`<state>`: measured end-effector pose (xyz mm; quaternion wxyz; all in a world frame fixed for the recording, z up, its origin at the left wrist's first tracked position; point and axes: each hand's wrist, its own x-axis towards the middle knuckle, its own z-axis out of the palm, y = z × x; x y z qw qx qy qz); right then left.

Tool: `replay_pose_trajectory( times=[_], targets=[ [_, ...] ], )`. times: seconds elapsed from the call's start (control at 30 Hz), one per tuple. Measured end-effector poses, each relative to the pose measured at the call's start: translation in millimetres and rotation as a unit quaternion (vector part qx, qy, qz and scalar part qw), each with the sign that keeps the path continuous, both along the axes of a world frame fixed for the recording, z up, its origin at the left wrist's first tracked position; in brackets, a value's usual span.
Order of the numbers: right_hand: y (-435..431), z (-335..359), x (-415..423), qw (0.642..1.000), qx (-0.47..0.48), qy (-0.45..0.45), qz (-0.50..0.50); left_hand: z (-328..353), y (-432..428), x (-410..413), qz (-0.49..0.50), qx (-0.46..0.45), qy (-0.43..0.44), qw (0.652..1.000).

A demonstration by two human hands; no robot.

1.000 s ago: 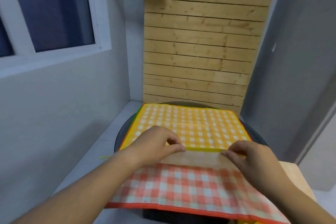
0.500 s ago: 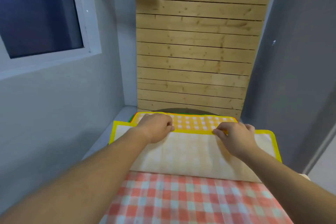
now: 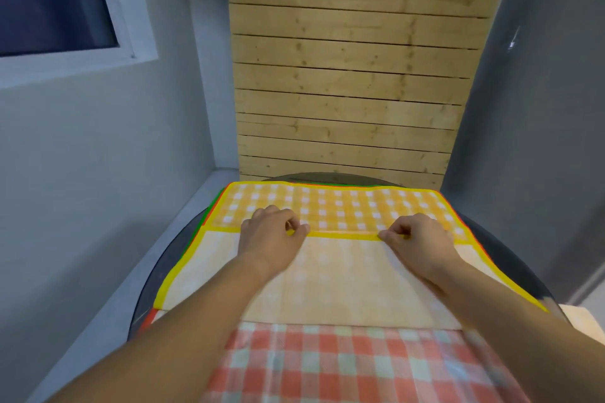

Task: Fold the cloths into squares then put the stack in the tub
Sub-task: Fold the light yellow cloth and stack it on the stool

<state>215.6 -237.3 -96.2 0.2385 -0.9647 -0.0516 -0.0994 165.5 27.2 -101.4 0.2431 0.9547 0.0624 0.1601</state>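
A yellow checked cloth (image 3: 337, 206) lies on a dark round table (image 3: 163, 271), its near part turned over so the pale underside (image 3: 337, 285) faces up. My left hand (image 3: 271, 235) and my right hand (image 3: 419, 239) both pinch its yellow hem, side by side, part-way across the cloth. A red checked cloth (image 3: 343, 366) lies nearest me, partly under the yellow one. A green edge (image 3: 209, 209) of another cloth peeks out at the far left. No tub is in view.
A wooden slatted panel (image 3: 353, 75) stands behind the table. Grey walls close in on both sides, with a window (image 3: 55, 0) at upper left. A pale wooden surface (image 3: 586, 321) shows at the right edge.
Both hands carried the yellow cloth's near hem away from me over the cloth, so its pale underside now lies face up. The hem sits a little short of where it reached half a second ago.
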Motion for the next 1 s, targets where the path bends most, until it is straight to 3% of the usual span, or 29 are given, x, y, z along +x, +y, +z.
replay_pose_trajectory(
  times=[0.2, 0.4, 0.63, 0.77, 0.9, 1.0],
  targets=[
    [1.0, -3.6, 7.1, 1.0, 0.003, 0.004, -0.01, -1.4, 2.0, -1.8, -0.008, -0.026, -0.009, 1.0],
    [2.9, -4.6, 9.4, 1.0, -0.007, -0.01, -0.013, 8.7, 2.3, -2.8, -0.041, 0.027, 0.062, 0.997],
    [10.4, 9.3, -7.0, 1.0, -0.007, -0.002, -0.018, -5.4, -0.2, -9.9, -0.044, 0.03, 0.025, 0.998],
    [32.0, 20.9, -72.5, 0.993, -0.06, -0.058, 0.084, -6.8, 0.3, -10.8, -0.048, 0.034, 0.022, 0.998],
    [44.7, 15.2, -133.5, 0.973, -0.156, 0.075, 0.152, -5.6, -0.3, -10.8, -0.047, 0.045, 0.025, 0.998],
    [44.1, 5.7, -141.1, 0.971, -0.153, 0.105, 0.151, -3.1, -1.1, -11.3, -0.046, 0.059, 0.033, 0.997]
  ],
)
